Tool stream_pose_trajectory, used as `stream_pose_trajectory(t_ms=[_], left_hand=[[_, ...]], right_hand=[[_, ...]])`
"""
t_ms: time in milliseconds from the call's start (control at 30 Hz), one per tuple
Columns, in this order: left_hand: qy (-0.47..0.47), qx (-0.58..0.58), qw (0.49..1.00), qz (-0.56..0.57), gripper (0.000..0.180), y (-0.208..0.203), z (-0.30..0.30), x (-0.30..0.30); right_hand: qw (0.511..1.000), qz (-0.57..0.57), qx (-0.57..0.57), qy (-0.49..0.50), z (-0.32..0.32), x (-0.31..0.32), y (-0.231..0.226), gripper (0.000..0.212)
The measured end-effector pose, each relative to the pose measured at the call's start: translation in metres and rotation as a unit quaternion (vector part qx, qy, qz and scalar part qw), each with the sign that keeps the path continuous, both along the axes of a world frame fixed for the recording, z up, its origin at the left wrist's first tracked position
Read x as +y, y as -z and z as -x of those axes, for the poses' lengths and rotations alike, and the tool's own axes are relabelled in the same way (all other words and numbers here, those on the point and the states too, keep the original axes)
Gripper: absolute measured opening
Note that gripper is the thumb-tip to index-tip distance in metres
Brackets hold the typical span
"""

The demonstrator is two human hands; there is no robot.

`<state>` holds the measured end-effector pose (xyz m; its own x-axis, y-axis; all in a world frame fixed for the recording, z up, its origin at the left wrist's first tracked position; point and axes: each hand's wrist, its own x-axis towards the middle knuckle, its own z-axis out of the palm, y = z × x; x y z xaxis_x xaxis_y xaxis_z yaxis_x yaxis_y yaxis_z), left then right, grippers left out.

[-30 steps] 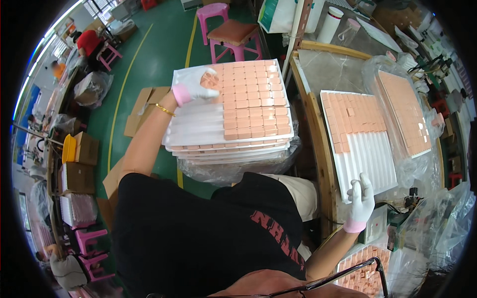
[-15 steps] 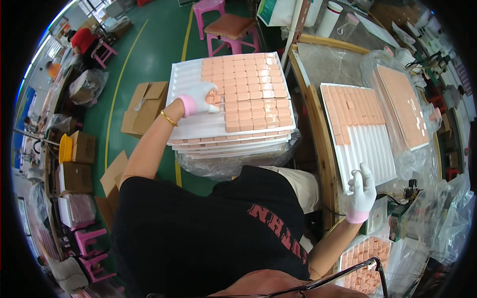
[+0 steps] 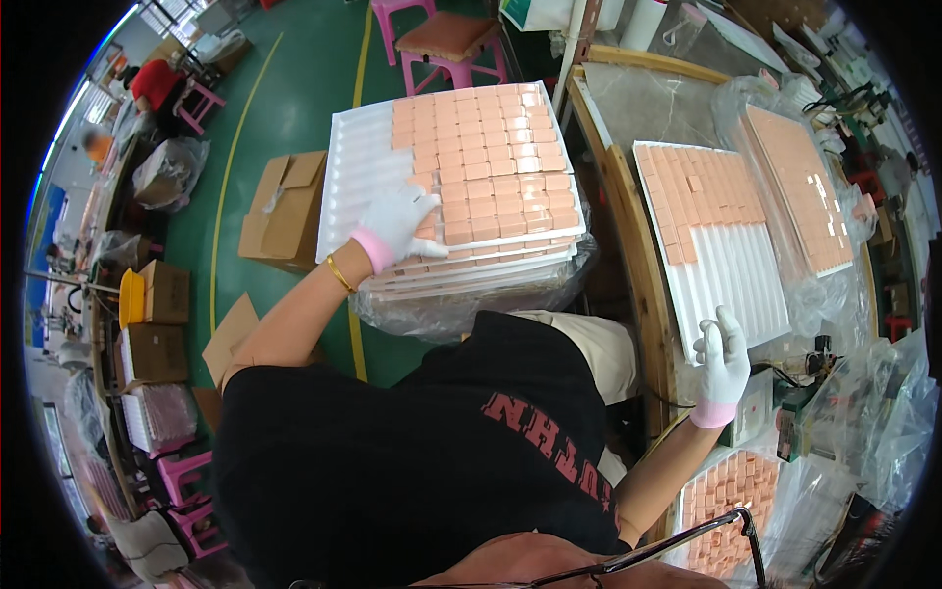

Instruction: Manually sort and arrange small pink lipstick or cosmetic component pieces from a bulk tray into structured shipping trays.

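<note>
My left hand point(image 3: 394, 228), in a white glove with a pink cuff, grips a few small peach-coloured blocks point(image 3: 428, 226) between thumb and fingers. It rests over the top white ribbed tray point(image 3: 358, 162) of a stack, beside rows of the same glossy blocks point(image 3: 481, 147). The tray's left side shows bare grooves. My right hand point(image 3: 721, 365), gloved alike, hovers at the near end of a second white ribbed tray point(image 3: 741, 275) on the workbench. Its fingers are loosely bent and apart, with nothing visible in them. Peach-coloured blocks point(image 3: 702, 187) cover that tray's far part.
A full sheet of peach-coloured pieces point(image 3: 795, 187) lies further right on plastic film. More loose blocks point(image 3: 731, 506) sit at the lower right. The workbench has a wooden edge point(image 3: 636, 294). Cardboard boxes point(image 3: 280, 216) and a cushioned pink stool point(image 3: 451, 39) stand on the green floor.
My left hand has come nearer to me along the tray, and its thumb now points right at the near end of the rows. My right hand has barely moved. The view has shifted slightly.
</note>
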<state>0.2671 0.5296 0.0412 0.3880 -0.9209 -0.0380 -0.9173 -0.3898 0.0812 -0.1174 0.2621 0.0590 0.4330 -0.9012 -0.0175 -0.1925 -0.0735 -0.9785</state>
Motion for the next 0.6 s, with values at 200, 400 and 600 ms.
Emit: stream_pose_trajectory(t_ms=[200,400,600], left_hand=[[-0.016,0.036,0.952,0.304,0.063,0.037,-0.009,0.01],[-0.084,0.568,0.599,0.558,0.072,0.042,0.017,-0.032],[0.019,-0.017,0.941,0.337,0.057,0.114,-0.032,-0.031]], right_hand=[[1.0,0.002,-0.001,0.022,0.011,0.003,0.008,0.038],[1.0,-0.006,0.002,0.03,0.011,0.006,0.009,0.038],[0.995,0.085,0.014,0.058,0.025,0.008,0.016,0.03]])
